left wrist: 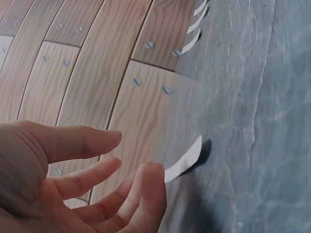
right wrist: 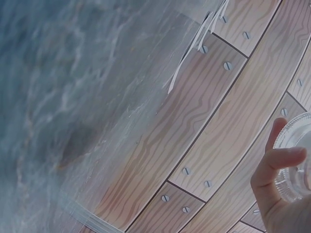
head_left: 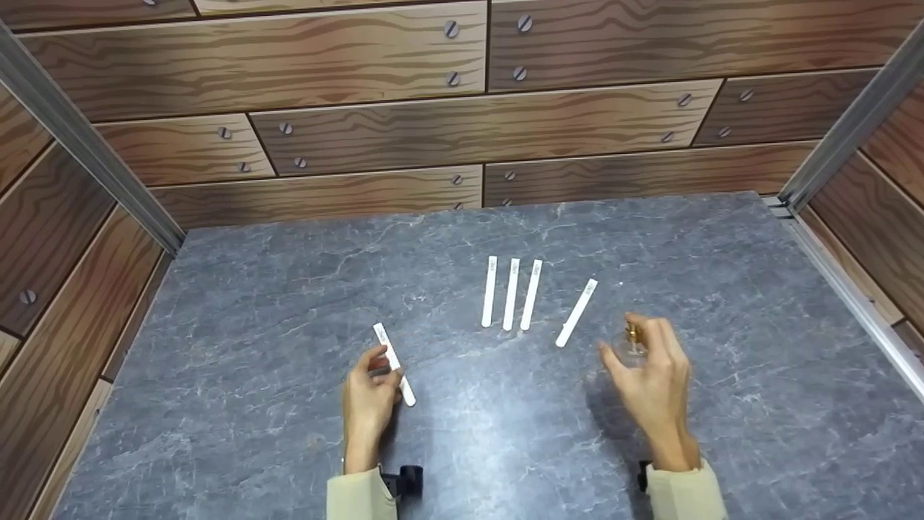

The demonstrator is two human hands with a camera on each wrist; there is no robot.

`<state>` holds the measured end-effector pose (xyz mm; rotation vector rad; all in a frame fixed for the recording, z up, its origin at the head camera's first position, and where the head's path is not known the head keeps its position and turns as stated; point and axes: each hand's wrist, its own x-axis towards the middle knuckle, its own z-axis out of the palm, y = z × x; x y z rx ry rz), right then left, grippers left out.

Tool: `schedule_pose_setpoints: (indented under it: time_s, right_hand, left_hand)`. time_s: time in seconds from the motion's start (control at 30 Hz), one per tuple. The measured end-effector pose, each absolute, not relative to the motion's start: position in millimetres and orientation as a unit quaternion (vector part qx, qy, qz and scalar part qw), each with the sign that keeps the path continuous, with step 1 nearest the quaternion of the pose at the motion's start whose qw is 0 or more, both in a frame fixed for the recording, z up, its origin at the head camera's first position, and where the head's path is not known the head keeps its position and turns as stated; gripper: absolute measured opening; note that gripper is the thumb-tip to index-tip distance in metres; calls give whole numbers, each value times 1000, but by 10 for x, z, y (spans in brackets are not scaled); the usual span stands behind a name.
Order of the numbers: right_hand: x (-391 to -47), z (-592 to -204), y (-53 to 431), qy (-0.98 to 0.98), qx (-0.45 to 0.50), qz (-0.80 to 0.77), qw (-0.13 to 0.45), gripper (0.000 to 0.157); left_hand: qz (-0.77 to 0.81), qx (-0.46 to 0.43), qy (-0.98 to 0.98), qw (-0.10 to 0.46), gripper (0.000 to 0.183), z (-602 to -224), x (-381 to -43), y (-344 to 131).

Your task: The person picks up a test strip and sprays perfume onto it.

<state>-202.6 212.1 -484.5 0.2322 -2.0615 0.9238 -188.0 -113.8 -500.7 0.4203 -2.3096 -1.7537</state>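
Observation:
A white paper strip [head_left: 408, 391] with small print at one end lies slanted on the grey table. My left hand [head_left: 370, 401] is over it, thumb and fingers apart. In the left wrist view part of the strip [left wrist: 185, 160] shows past my fingertips, with a dark shadow beside it. My right hand [head_left: 655, 383] holds a clear round bottle [head_left: 635, 353] with a gold top, which looks like a perfume bottle. Its ribbed edge [right wrist: 286, 191] shows by the curled fingers in the right wrist view.
Three similar strips, the middle one [head_left: 511, 295] among them, lie side by side mid-table. Another strip [head_left: 577, 313] lies tilted to their right, near my right hand. Wood-patterned panels [head_left: 375, 137] and metal corner rails [head_left: 859, 289] enclose the table [head_left: 274, 303].

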Motion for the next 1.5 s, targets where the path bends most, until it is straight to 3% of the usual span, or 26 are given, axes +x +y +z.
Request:
schedule_pose_setpoints:
  time_s: [0.43, 0.83, 1.5]
  right_hand:
    - [-2009, -4831, 2140, -824, 86, 369, 422, 48]
    - [-2024, -4831, 2139, -822, 89, 368, 424, 48]
    - [-2041, -4853, 2110, -824, 92, 364, 423, 48]
  left_hand:
    - [-601, 191, -772, 79, 55, -5087, -1855, -1189]
    - [-492, 170, -844, 134, 61, -5108, -1884, -1114]
    - [-405, 166, -888, 141, 57, -5147, -1888, -1039]
